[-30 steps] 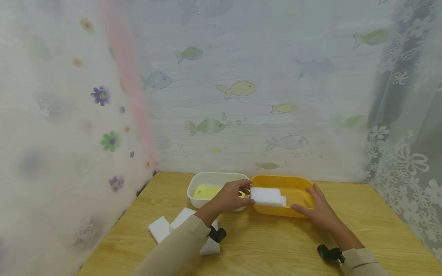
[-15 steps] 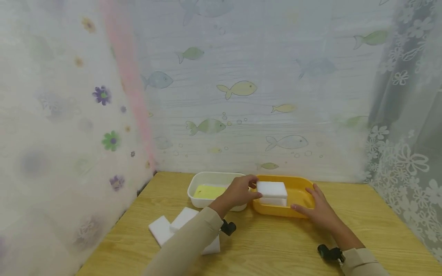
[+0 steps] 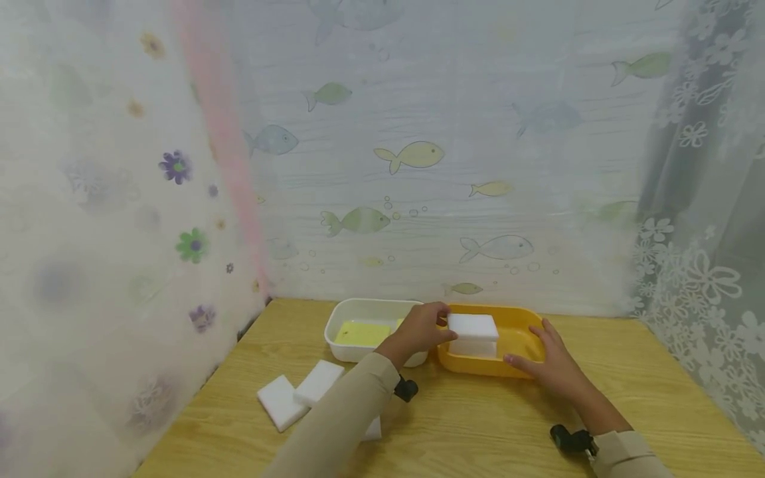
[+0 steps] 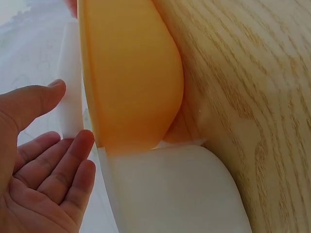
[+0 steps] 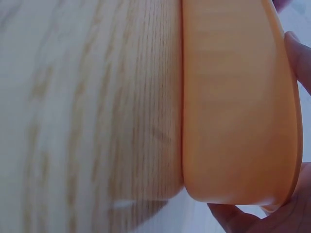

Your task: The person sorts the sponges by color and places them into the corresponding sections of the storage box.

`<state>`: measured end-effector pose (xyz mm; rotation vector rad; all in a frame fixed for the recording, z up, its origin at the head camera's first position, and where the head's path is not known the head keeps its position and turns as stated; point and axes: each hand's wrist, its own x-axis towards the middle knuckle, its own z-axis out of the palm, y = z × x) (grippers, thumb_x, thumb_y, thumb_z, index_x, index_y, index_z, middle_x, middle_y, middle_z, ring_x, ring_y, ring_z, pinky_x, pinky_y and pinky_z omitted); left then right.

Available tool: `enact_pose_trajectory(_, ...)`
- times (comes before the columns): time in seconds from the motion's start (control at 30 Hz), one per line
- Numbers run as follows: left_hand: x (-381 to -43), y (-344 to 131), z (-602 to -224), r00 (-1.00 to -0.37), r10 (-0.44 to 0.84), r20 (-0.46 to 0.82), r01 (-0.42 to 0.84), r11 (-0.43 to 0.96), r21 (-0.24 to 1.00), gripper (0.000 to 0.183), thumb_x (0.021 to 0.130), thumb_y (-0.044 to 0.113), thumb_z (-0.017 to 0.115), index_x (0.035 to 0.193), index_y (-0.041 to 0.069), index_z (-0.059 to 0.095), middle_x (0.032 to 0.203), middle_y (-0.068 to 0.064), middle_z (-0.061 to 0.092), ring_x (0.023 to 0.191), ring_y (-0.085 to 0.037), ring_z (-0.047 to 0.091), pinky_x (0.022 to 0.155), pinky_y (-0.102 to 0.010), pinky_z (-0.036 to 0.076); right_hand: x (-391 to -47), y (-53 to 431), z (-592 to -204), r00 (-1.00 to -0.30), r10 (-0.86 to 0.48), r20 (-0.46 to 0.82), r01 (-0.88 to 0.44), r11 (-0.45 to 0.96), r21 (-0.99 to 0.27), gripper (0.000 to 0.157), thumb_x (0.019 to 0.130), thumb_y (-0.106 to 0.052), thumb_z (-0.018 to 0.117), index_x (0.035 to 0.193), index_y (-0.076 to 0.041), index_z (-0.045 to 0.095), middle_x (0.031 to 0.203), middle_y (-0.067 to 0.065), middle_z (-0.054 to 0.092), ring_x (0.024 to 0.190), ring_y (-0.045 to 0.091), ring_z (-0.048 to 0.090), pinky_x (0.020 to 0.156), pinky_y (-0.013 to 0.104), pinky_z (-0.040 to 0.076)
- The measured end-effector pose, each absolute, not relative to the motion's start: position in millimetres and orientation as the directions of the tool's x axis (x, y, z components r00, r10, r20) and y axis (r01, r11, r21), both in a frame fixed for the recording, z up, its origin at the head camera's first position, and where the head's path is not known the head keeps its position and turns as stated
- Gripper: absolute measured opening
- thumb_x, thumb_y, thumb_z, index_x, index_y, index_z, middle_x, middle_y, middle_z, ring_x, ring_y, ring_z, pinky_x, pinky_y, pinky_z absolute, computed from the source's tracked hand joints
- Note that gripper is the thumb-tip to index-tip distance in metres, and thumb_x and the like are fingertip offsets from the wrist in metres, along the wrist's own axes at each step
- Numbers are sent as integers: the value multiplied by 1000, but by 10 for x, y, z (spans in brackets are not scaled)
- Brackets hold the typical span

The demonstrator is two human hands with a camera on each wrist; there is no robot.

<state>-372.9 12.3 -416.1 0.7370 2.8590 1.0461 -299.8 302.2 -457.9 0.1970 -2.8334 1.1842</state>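
Observation:
My left hand [image 3: 423,328] pinches a white sponge [image 3: 473,324] at its left end, between thumb and fingers. This sponge lies over a second white sponge [image 3: 473,348] in the left part of an orange basin [image 3: 490,366]. In the left wrist view the upper sponge [image 4: 71,82] shows above the basin's rim, next to the thumb. At the basin's right end my right hand [image 3: 556,362] grips the rim, thumb on the near side and fingers on the far side. The right wrist view shows thumb and fingers on the basin's wall [image 5: 238,111].
Left of the orange basin stands a white basin [image 3: 337,350] with yellow sponges [image 3: 362,333] inside. Several white sponges [image 3: 281,403] lie on the wooden table [image 3: 466,425] at the front left, partly behind the left sleeve. A fish-patterned curtain [image 3: 418,219] hangs behind the table.
My left hand has moved right with the white sponge, bringing it over the lower sponge in the orange basin. The right hand has stayed on the basin's end.

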Motion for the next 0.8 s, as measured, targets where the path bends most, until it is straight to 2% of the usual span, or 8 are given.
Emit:
enact_pose_trajectory(0.17, -3744, 146, -4146, -887, 445, 127, 426, 677, 600, 53, 90, 28, 84, 136, 9, 65, 129, -3, 71, 113, -15, 70, 95, -28, 58, -3004, 3020, -4587, -989, -95, 110, -145, 692, -707, 109, 92, -56, 74, 162, 5, 18, 170, 28, -10, 151, 63, 6, 110, 83, 17)
enact_pose_trajectory(0.8, -3721, 242, -4143, -873, 480, 83, 457, 746, 485, 41, 90, 31, 84, 124, 12, 71, 130, -2, 71, 110, -11, 72, 95, -26, 57, -3001, 3019, -4583, -989, -101, 112, -151, 692, -706, 107, 93, -53, 73, 162, 5, 17, 170, 30, -10, 151, 63, 5, 110, 83, 17)
